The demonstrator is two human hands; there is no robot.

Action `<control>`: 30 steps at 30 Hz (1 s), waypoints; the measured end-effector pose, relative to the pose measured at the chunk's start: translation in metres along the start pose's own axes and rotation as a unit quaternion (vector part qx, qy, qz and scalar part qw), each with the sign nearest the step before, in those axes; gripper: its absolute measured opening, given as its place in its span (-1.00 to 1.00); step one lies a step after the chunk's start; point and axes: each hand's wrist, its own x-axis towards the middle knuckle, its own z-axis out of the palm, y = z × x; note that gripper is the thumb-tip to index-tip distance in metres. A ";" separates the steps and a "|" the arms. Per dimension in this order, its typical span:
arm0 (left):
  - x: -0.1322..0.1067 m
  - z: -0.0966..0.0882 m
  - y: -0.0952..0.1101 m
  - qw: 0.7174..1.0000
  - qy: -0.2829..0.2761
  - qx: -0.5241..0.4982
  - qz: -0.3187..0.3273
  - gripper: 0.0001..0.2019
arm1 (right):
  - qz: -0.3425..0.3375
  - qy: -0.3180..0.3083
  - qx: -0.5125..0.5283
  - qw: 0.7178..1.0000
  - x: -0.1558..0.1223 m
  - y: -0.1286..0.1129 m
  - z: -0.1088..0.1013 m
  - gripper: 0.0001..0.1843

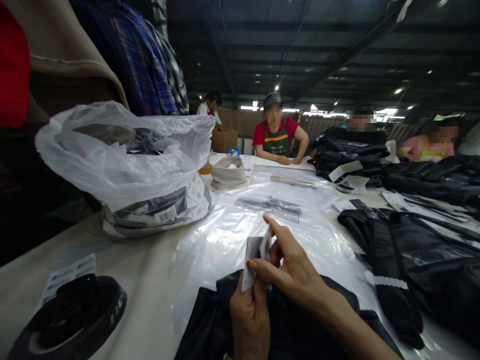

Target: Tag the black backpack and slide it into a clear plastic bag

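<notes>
Head view, both hands, left hand [249, 315], right hand [290, 267], pinching white tag [255, 257], print seemingly unreadable, over black garment [210, 325] cut off below.

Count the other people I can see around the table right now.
4: one far back by the cardboard box; one in a green apron seated opposite; two at far right, partly hidden behind black garments. More may be hidden.

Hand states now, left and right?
Left hand: closed, pinching the small white paper tag from below.
Right hand: closed, pinching the same tag's top edge.
</notes>
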 end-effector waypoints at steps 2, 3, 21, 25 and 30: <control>-0.002 0.002 -0.006 1.000 -0.009 -0.017 0.006 -0.54 | -0.008 -0.029 0.013 0.999 -0.002 -0.004 -0.002 -0.15; -0.003 0.003 -0.009 1.000 -0.007 -0.026 0.009 -0.53 | -0.018 -0.041 0.017 0.999 -0.002 -0.006 -0.002 -0.17; 0.001 0.005 -0.010 0.994 0.041 -0.097 -0.033 -0.42 | -0.106 -0.128 -0.003 0.986 -0.006 -0.004 0.000 -0.40; 0.010 -0.001 -0.003 0.992 0.031 -0.070 -0.103 -0.37 | -0.118 -0.051 0.021 0.991 -0.001 0.003 -0.001 -0.52; 0.009 -0.001 -0.006 0.990 0.031 -0.045 -0.129 -0.39 | -0.113 0.098 0.002 0.989 0.008 0.015 -0.015 -0.64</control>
